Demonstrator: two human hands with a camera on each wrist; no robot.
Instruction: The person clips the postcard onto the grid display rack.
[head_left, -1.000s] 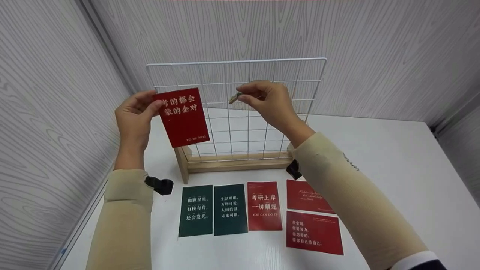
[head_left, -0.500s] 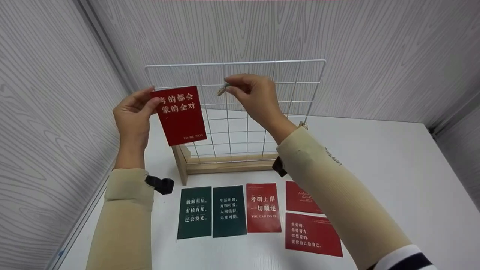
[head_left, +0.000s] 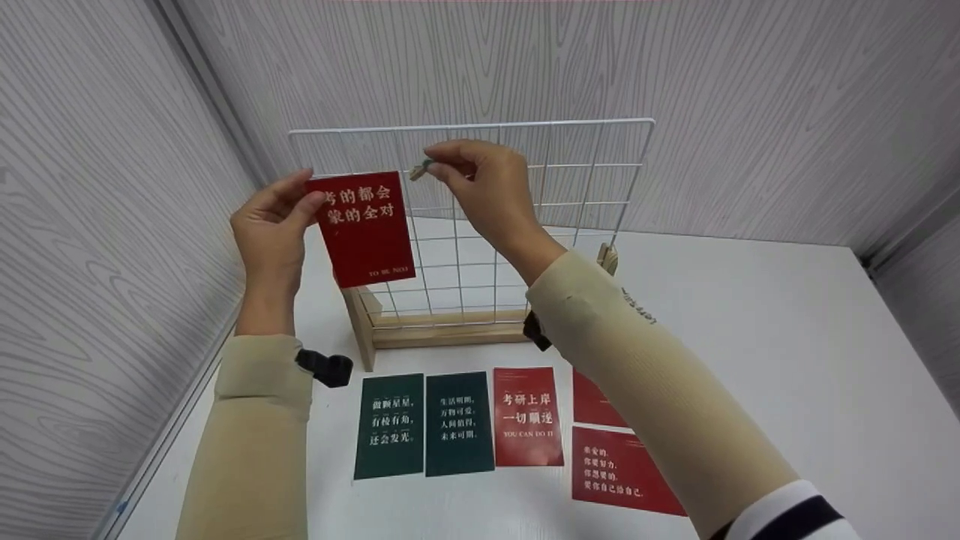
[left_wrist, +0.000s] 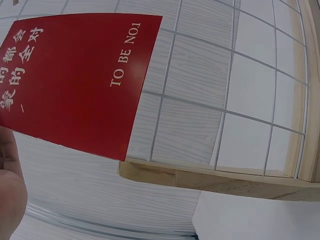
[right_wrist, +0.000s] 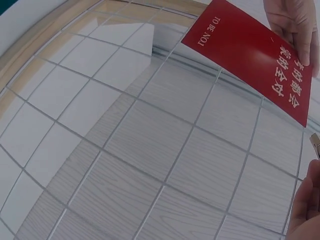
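Against wood-grain panelling (head_left: 480, 64), our right hand (head_left: 487, 187) brings its pinched clothespin (head_left: 417, 172) nearer the red postcard (head_left: 371, 244) our left hand (head_left: 271, 225) pinches, narrowing their gap.

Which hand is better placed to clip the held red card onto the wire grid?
Probably the right hand: it pinches a small clip near an upper corner of the red card, while the left hand is busy holding that card.

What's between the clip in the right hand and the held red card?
Nothing: in the head view, a narrow bare gap separates the clip from the red card, with the wire grid behind.
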